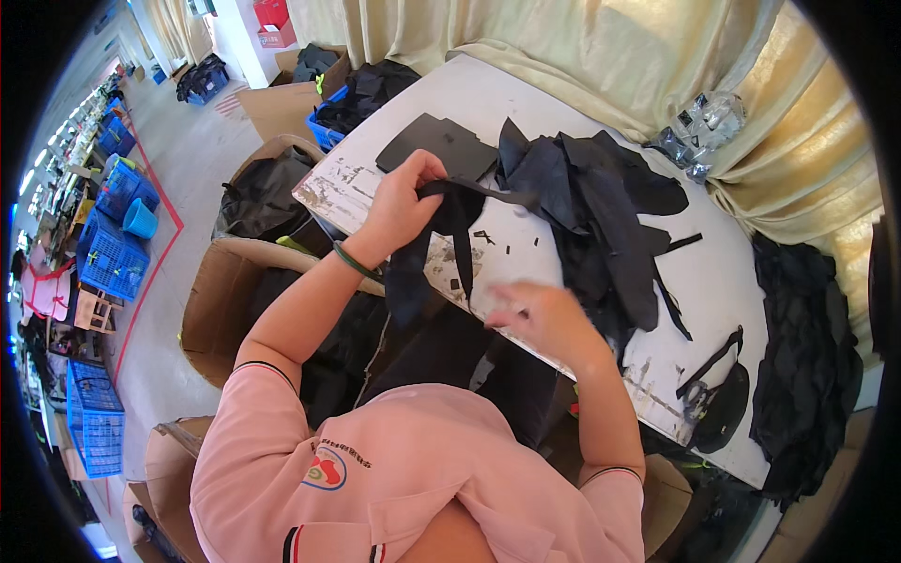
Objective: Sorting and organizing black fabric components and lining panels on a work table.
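My left hand (pixel 406 195) is closed on a black fabric piece (pixel 410 272) at the near left edge of the table. One strap of it stretches right toward the pile, and another narrow strap (pixel 463 246) hangs down. My right hand (pixel 540 314) is over the table's near edge, blurred by motion, so whether its fingers hold anything cannot be made out. Just beyond it lies a heap of black fabric pieces (pixel 591 202). Flat black panels (pixel 435 145) rest on the table beyond my left hand.
The white table (pixel 497 89) has worn patches. A black pouch with a strap (pixel 723 410) lies at its right, near clear plastic bags (pixel 704 127) and hanging black fabric (pixel 802 366). Cardboard boxes (pixel 211 314) and a blue crate (pixel 324 129) crowd the left side.
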A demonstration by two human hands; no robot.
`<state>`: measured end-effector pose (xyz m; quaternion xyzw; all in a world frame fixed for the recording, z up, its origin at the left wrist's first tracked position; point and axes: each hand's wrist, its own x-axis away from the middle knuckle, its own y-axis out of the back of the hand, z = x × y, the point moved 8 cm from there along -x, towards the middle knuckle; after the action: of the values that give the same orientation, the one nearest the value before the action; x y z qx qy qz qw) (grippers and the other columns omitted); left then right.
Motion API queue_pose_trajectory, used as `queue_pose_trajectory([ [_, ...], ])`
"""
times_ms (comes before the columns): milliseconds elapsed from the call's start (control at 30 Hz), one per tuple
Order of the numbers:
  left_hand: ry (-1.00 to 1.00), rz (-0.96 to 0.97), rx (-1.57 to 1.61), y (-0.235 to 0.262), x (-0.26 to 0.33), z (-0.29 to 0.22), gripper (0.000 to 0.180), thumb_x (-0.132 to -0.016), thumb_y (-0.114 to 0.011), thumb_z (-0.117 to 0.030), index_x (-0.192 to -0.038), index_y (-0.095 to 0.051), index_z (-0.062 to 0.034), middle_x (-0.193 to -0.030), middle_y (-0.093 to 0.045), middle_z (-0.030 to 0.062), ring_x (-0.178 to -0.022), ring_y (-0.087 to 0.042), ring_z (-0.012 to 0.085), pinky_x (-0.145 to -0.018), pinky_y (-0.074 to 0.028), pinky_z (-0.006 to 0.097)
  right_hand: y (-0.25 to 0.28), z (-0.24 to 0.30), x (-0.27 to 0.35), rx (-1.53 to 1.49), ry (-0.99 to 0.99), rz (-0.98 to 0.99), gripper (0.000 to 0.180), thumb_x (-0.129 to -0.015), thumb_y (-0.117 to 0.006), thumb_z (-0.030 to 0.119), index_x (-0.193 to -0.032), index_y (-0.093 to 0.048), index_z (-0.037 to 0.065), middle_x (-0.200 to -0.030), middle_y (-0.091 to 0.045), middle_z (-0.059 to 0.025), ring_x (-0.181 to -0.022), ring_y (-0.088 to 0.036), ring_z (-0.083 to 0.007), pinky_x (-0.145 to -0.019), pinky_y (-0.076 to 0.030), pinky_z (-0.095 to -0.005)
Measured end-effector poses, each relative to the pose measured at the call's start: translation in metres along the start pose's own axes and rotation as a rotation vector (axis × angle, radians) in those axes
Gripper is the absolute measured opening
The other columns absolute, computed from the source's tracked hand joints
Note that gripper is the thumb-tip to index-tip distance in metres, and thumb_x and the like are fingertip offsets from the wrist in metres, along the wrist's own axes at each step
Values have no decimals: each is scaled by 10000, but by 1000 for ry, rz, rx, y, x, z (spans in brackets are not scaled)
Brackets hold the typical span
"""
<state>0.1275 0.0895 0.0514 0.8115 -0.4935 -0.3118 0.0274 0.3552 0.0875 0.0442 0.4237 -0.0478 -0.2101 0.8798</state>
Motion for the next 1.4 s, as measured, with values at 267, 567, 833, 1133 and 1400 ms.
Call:
queue_pose_trajectory([
  [267,-190,-339,106,52,-12,-27,288,-761,-566,115,-992,-533,-55,-897,-570,19,-815,-548,97,-763,-459,240,-11,-174,56,531,-304,-115,565,-805,-701,321,-1301,-530,113,-1344,-518,-135,-1304,-428,-309,-1043,-354,-507],
  [567,-204,-554,543,136,-23,-37,183,-889,-487,85,-1006,-544,-44,-938,-583,18,-860,-558,83,-806,-453,209,64,-254,169,657,-844,-53,678,-741,-741,258,-1362,-487,164,-1404,-476,-131,-1346,-392,-287,-1085,-209,-639],
  [833,-233,-155,621,31,-28,-107,266,-797,-462,130,-996,-495,-45,-900,-563,6,-840,-546,72,-775,-439,209,103,37,14,218,121,-597,877,-661,-833,318,-1389,-412,67,-1346,-490,-171,-1246,-466,-351,-1050,-369,-409],
  [1133,-412,110,-72,-6,-9,-117,318,-709,-595,119,-979,-532,-36,-1002,-571,78,-915,-585,190,-837,-445,285,119,57,-23,101,258,-730,260,-717,-666,-49,-939,-631,82,-836,-644,-110,-780,-639,-313,-693,-509,-378],
  [1400,-425,324,-110,-7,-16,-88,520,-707,-811,-259,-1133,-577,-74,-1159,-572,129,-1121,-524,340,-942,-427,411,151,82,-29,608,92,-558,141,-780,-688,131,-893,-619,81,-751,-660,-118,-691,-655,-308,-613,-509,-396],
])
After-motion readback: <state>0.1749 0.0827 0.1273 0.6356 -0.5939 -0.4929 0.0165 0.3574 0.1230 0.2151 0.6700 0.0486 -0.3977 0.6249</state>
